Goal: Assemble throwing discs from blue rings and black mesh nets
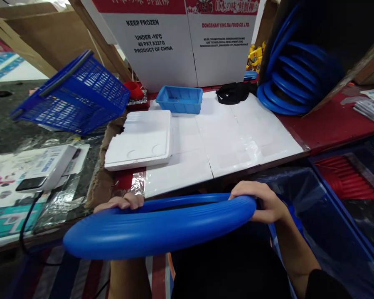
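Note:
A large, smooth blue ring (162, 232) is held up in front of my body, over the near edge of the bench. My left hand (121, 202) grips its left side, the fingers curled over the rim and the thumb out of sight. On the opposite side, my right hand (262, 199) is wrapped round the rim. Beyond the ring lies a white-covered work surface (230, 141), with a white foam slab (140, 141) at its left. Several similar blue rings (293, 83) sit stacked in an open carton at the right.
A shallow light-blue tray (180, 99) and a black cloth-like item (233, 93) lie at the back, before a white printed carton (174, 50). A blue basket (77, 95) tilts at the left. Beside my right arm is a plastic-lined blue bin (318, 216); red parts (349, 178) lie farther right.

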Motion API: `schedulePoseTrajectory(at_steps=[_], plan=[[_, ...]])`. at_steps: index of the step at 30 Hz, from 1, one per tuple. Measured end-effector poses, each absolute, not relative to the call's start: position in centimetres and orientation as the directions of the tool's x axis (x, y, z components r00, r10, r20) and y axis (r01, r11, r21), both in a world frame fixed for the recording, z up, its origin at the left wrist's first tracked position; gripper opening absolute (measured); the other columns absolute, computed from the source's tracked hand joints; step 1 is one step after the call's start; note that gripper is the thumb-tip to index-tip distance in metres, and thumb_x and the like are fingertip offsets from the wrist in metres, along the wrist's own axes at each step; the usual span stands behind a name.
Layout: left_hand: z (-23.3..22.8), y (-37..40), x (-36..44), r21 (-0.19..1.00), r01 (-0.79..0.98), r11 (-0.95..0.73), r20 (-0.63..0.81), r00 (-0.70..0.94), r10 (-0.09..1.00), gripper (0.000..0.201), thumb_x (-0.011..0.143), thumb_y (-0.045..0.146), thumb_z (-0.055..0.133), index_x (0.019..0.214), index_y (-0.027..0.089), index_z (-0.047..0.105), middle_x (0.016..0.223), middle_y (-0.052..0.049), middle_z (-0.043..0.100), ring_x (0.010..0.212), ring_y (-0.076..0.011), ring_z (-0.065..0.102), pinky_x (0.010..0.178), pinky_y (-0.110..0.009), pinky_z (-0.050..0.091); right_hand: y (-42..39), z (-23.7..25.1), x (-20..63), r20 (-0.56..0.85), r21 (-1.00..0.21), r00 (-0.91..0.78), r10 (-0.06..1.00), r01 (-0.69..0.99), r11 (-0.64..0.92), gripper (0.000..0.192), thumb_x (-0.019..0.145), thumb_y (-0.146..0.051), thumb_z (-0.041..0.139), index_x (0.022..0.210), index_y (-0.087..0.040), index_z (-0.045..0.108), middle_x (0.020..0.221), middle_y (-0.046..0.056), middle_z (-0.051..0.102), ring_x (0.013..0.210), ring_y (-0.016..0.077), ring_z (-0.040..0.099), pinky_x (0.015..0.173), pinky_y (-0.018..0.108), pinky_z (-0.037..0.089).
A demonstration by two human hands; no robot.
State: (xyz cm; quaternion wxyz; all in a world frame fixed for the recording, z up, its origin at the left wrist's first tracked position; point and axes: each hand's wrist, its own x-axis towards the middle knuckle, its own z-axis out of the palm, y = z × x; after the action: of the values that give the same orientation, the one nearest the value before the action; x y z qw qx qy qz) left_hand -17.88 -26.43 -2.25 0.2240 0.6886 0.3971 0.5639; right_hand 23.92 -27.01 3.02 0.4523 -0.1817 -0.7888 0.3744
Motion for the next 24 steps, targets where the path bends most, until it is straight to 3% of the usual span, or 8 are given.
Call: schedulePoseTrajectory(at_steps=[2,3,5,7,10,12,18,24], plan=[[-2.1,-26.4,-17.8,0.804,0.114,-0.583,0.593,-0.086,0.801,0.045,0.115,0.043,0.031,0.081,0.014,0.024,0.085,0.011,0.047,0.074,-0.0015,0.051,0.062,-0.033,0.045,-27.4,3.1,23.9,0.589,-0.729,-0.516,0.623,-0.005,0.685,0.061,0.096,-0.041,0.084,0.149,-0.018,0.065,0.119,0.014,0.08,0.105,0.0264,0.078,0.093,0.043,0.065],[-2.1,-26.3,-17.9,0.813,0.081,-0.576,0.581,-0.06,0.812,0.049,0.112,0.053,0.036,0.081,0.015,0.029,0.086,0.01,0.05,0.075,-0.0034,0.054,0.063,-0.034,0.049,-27.6,3.2,23.9,0.593,-0.714,-0.509,0.624,0.027,0.7,0.061,0.097,-0.041,0.083,0.15,-0.018,0.064,0.119,0.014,0.081,0.105,0.0268,0.078,0.093,0.042,0.065],[-2.5,-26.2,-18.1,0.829,0.052,-0.557,0.559,-0.01,0.829,0.059,0.095,0.078,0.051,0.085,0.02,0.044,0.088,0.007,0.057,0.08,-0.012,0.061,0.072,-0.041,0.06,-27.9,3.2,23.7,0.593,-0.698,-0.484,0.644,0.09,0.711,0.061,0.099,-0.044,0.08,0.151,-0.018,0.062,0.12,0.015,0.081,0.106,0.0276,0.079,0.092,0.041,0.065],[-3.1,-26.2,-18.4,0.862,0.024,-0.507,0.506,0.028,0.862,0.058,0.081,0.08,0.062,0.097,0.024,0.058,0.092,0.002,0.064,0.09,-0.0226,0.068,0.084,-0.048,0.065,-28.2,3.1,23.3,0.59,-0.706,-0.434,0.681,0.133,0.696,0.058,0.102,-0.049,0.075,0.15,-0.019,0.063,0.12,0.014,0.081,0.106,0.0284,0.08,0.09,0.041,0.066],[-4.5,-26.4,-18.4,0.881,-0.069,-0.468,0.466,-0.037,0.884,0.05,0.091,0.066,0.054,0.109,0.022,0.068,0.097,-0.005,0.07,0.094,-0.0282,0.071,0.09,-0.05,0.062,-28.5,2.9,22.4,0.596,-0.714,-0.364,0.716,0.166,0.68,0.055,0.104,-0.051,0.072,0.15,-0.022,0.064,0.124,0.014,0.081,0.108,0.0295,0.079,0.094,0.042,0.066],[-5.2,-26.5,-18.3,0.883,-0.098,-0.459,0.458,-0.039,0.888,0.058,0.098,0.067,0.045,0.108,0.018,0.073,0.097,-0.01,0.072,0.092,-0.0299,0.07,0.086,-0.049,0.059,-28.6,2.8,21.6,0.595,-0.711,-0.375,0.711,0.166,0.683,0.055,0.104,-0.046,0.073,0.153,-0.024,0.063,0.127,0.014,0.081,0.111,0.0296,0.079,0.098,0.042,0.064],[-4.0,-26.8,-18.0,0.858,-0.062,-0.509,0.51,-0.016,0.86,0.068,0.104,0.072,0.039,0.102,0.017,0.079,0.083,-0.011,0.072,0.078,-0.0293,0.067,0.076,-0.046,0.055,-28.8,2.0,20.7,0.58,-0.76,-0.39,0.715,0.057,0.648,0.058,0.099,-0.04,0.08,0.153,-0.025,0.065,0.128,0.011,0.081,0.107,0.0278,0.077,0.094,0.041,0.062],[-0.2,-30.1,-18.4,0.834,0.148,-0.532,0.546,-0.079,0.834,0.066,0.092,0.077,0.061,0.114,0.019,0.084,0.097,-0.014,0.081,0.087,-0.0369,0.076,0.082,-0.054,0.062,-28.4,1.2,22.3,0.516,-0.842,-0.432,0.74,-0.097,0.53,0.054,0.101,-0.045,0.077,0.151,-0.029,0.068,0.124,0.009,0.08,0.105,0.0289,0.075,0.092,0.044,0.062]])
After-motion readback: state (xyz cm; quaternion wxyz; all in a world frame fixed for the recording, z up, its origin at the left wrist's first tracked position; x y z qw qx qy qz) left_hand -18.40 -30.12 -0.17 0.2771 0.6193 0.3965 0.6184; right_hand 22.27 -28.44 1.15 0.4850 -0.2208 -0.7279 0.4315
